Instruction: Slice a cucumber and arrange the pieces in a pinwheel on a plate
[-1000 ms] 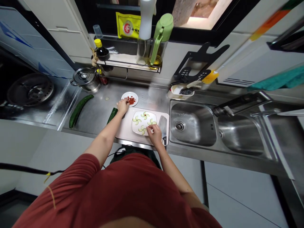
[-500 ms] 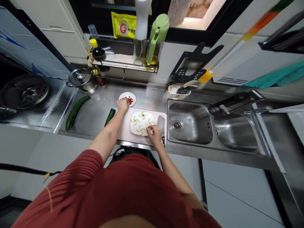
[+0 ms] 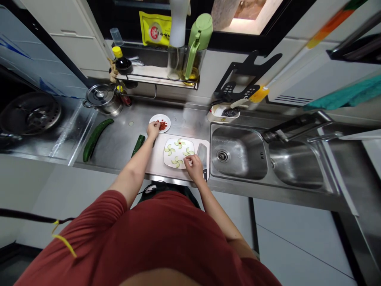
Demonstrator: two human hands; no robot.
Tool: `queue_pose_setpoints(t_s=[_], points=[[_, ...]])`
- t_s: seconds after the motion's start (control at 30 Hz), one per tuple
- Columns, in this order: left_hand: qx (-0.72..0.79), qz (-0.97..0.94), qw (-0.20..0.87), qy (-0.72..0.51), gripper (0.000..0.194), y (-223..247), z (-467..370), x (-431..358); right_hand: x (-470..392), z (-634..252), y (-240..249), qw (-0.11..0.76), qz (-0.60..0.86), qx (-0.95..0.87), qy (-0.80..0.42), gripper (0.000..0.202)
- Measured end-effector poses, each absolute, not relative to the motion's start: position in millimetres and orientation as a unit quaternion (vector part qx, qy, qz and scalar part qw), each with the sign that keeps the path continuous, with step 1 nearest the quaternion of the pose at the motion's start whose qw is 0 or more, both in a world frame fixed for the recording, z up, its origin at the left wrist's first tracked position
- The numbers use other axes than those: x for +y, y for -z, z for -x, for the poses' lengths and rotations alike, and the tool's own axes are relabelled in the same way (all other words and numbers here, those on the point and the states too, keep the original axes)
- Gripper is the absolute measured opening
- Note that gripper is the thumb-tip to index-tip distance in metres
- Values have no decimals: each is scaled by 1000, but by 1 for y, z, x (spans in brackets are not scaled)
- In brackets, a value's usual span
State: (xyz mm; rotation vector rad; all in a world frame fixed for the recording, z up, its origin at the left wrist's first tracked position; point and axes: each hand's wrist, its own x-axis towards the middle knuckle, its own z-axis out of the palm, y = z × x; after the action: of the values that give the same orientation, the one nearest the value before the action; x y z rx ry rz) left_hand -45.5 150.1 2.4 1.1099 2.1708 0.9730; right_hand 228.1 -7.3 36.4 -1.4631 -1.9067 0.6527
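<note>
My left hand (image 3: 152,129) is at the left side of a small white plate (image 3: 156,118) with chopped red pieces (image 3: 162,125). Its fingers are pinched together; anything between them is too small to name. My right hand (image 3: 194,165) is at the lower right edge of a white square plate (image 3: 173,151), fingertips drawn together, their contents unclear. Green curved slices (image 3: 169,149) form several pinwheels on that plate, the top one with a red centre. Under the plate lies a pale cutting board (image 3: 154,161), with a cleaver (image 3: 202,154) at its right, partly behind my right hand.
A cut cucumber (image 3: 138,144) lies left of the board, a whole cucumber (image 3: 94,139) farther left. A lidded pot (image 3: 104,101) stands behind. The double sink (image 3: 238,155) is right of the board; a bottle shelf (image 3: 157,79) hangs above the counter.
My left hand has lifted slightly from the red pieces toward the small plate's left edge, its fingers now drawn together. My right hand has barely moved.
</note>
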Motion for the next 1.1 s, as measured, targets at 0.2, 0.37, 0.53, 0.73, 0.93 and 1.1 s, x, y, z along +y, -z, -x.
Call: queue_pose_setpoints(t_s=[0.2, 0.37, 0.53, 0.73, 0.93, 1.1], points=[[672, -283, 401, -554, 19, -5, 33, 148, -6, -224, -37, 317, 554, -726, -257, 17], [641, -258, 437, -575, 29, -22, 25, 138, -4, -223, -38, 323, 556, -720, -262, 17], [632, -255, 459, -570, 29, -43, 17, 126, 1, -222, -43, 337, 554, -711, -271, 16], [601, -273, 494, -566, 36, -61, 1, 109, 24, -216, -65, 389, 541, -695, -271, 16], [583, -352, 488, -546, 26, -75, -19, 87, 62, -195, -94, 409, 513, -709, -258, 18], [550, -402, 510, -525, 26, -80, -29, 80, 82, -178, -100, 415, 501, -719, -244, 22]])
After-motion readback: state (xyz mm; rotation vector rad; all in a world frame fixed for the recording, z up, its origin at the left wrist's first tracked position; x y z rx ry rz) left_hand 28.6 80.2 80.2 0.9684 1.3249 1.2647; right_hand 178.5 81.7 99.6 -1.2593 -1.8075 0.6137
